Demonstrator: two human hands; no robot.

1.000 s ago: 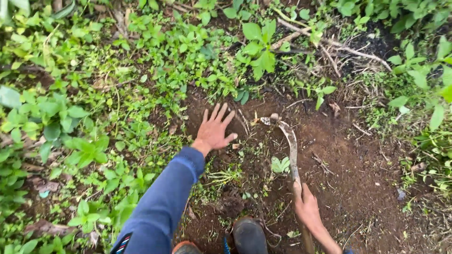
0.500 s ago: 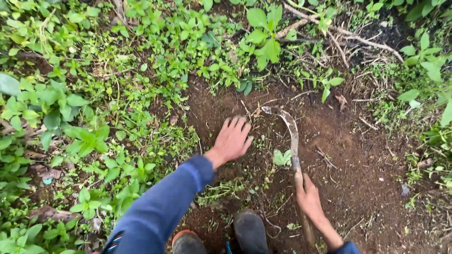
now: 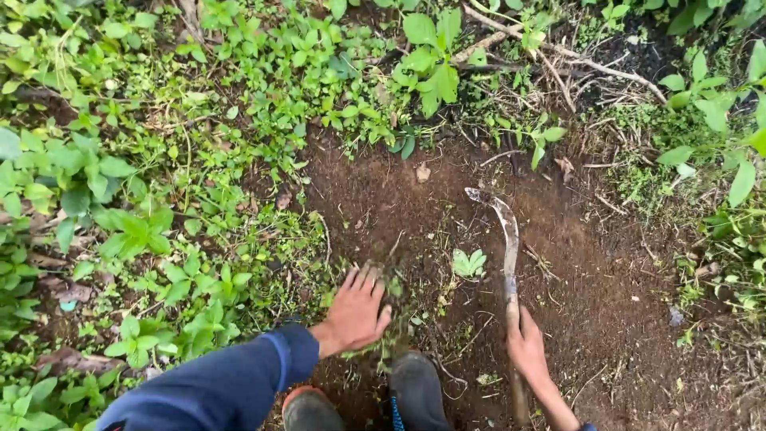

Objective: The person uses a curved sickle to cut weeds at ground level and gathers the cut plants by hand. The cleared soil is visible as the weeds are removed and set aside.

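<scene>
My left hand [image 3: 355, 311], in a blue sleeve, lies palm down on the dark bare soil [image 3: 399, 207] with fingers slightly spread, touching a blurred clump of loose weeds and dirt [image 3: 396, 319] just in front of my boots. To the right, my right hand [image 3: 527, 347] grips the wooden handle of a curved, rusty sickle [image 3: 507, 239]. Its blade rests on the soil and its tip points away from me. Between the hands stands a small green seedling [image 3: 468, 262].
Two dark boots [image 3: 419, 391] show at the bottom edge. Dense green weeds [image 3: 159, 199] cover the ground to the left and along the top. Dry sticks [image 3: 558, 56] lie at the upper right, and more leafy plants [image 3: 718, 120] grow on the right.
My left hand has swept back across the soil toward my boots, dragging loose weeds and dirt with it. The sickle and right hand shifted slightly right.
</scene>
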